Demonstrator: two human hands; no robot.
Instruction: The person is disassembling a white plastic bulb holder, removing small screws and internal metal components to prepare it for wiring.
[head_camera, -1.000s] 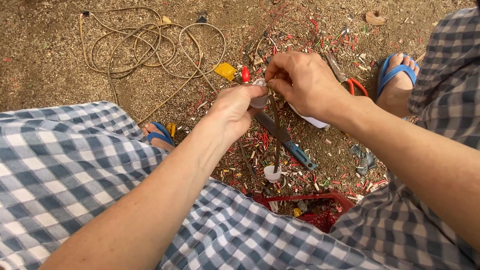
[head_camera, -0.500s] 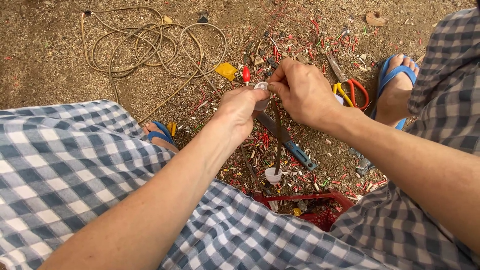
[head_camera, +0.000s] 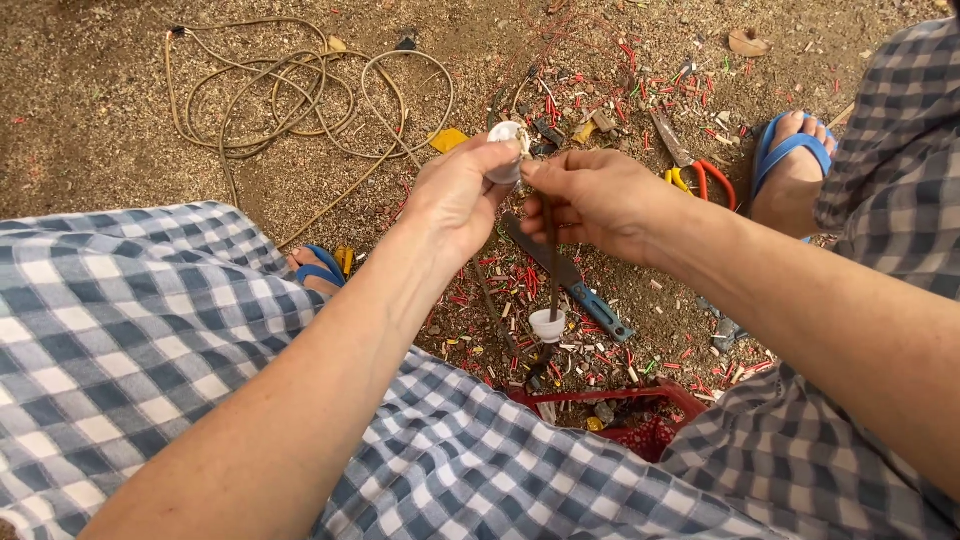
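My left hand (head_camera: 455, 195) pinches a small white plastic fitting (head_camera: 507, 135) at chest height over the ground. My right hand (head_camera: 595, 200) meets it from the right, fingers closed on a dark brown cable (head_camera: 553, 265) that hangs straight down from the fitting. A white round cap (head_camera: 547, 324) is threaded on that cable lower down. The fingertips of both hands touch at the fitting. Below them a blue-handled knife (head_camera: 570, 280) lies on the dirt.
A coil of tan cable (head_camera: 290, 95) lies at the back left. Red and yellow wire scraps litter the ground. Red-handled cutters (head_camera: 700, 170) lie by my right foot in a blue sandal (head_camera: 790, 150). A red basket (head_camera: 640, 420) sits between my checked-cloth knees.
Both hands have lifted slightly and shifted left while staying together; the white fitting now shows above my left fingers, and the cutters are uncovered.
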